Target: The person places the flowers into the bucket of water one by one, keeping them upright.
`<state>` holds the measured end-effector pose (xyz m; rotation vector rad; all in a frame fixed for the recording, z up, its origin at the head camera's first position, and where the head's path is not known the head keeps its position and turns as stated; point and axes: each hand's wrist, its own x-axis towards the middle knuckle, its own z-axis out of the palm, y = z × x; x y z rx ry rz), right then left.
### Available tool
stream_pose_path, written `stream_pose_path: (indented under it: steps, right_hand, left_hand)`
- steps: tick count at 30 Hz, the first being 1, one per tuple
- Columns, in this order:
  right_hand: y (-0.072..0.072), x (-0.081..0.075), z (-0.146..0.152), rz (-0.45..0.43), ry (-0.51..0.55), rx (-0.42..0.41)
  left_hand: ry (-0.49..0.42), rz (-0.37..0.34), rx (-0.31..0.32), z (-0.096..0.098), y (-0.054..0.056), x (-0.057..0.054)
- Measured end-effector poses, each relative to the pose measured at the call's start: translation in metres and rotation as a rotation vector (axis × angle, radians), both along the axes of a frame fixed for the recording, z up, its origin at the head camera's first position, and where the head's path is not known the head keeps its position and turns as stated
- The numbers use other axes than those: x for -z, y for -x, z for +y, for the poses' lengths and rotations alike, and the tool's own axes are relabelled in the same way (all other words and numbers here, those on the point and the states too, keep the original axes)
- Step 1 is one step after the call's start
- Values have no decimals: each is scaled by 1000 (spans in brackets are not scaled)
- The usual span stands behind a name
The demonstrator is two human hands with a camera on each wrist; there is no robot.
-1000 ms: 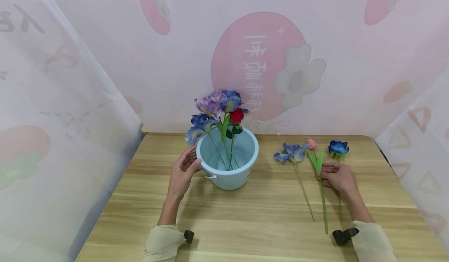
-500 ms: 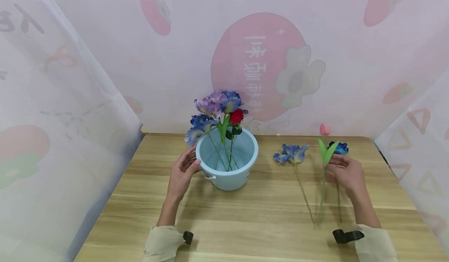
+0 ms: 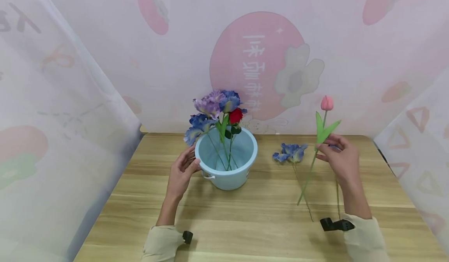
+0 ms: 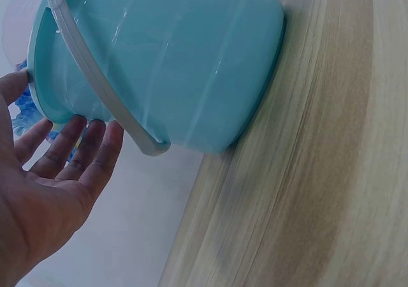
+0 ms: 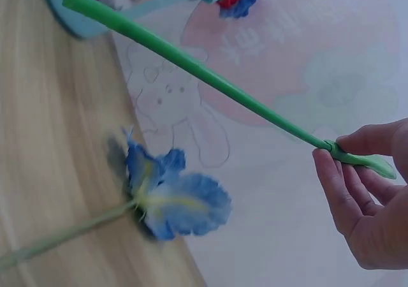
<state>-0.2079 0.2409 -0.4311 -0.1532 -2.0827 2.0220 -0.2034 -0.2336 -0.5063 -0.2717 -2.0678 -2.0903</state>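
Note:
In the head view, a light blue bucket point(image 3: 228, 180) stands upright with several artificial flowers point(image 3: 210, 106) inside, purple, blue and red. My left hand point(image 3: 182, 174) holds its left rim; in the left wrist view, the thumb is at the rim and the fingertips touch the wall beside the pale handle point(image 4: 95, 76). My right hand point(image 3: 340, 156) pinches a pink artificial tulip point(image 3: 327, 103) by its stem near the leaves, raised over the table. In the right wrist view, the green stem point(image 5: 191, 70) runs from the thumb and fingers toward the bucket.
A blue artificial iris point(image 3: 294, 153) lies on the wooden table point(image 3: 224, 223), left of the right hand. Another flower's thin stem point(image 3: 338, 199) lies by the right wrist, its blue head mostly hidden behind the hand. A printed cloth backdrop point(image 3: 168, 78) stands behind the table.
My right hand has lifted the pink tulip off the table, and its stem now tilts with the lower end toward the left. The left hand has stayed at the bucket.

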Motion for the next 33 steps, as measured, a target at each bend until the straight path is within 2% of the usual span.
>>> stream_pose_path:
  steps: [5, 13, 28, 33]
  right_hand:
    - [6, -15, -18, 47, 82, 6]
    - [13, -35, -42, 81, 152, 30]
    - [20, -59, -81, 190, 170, 2]
    - [25, -64, -92, 250, 211, -13]
  left_hand:
    - [2, 10, 2, 0, 0, 1]
    - [4, 10, -4, 0, 0, 1]
    - [-15, 10, 4, 1, 1, 1]
    - [-17, 8, 6, 0, 1, 2]
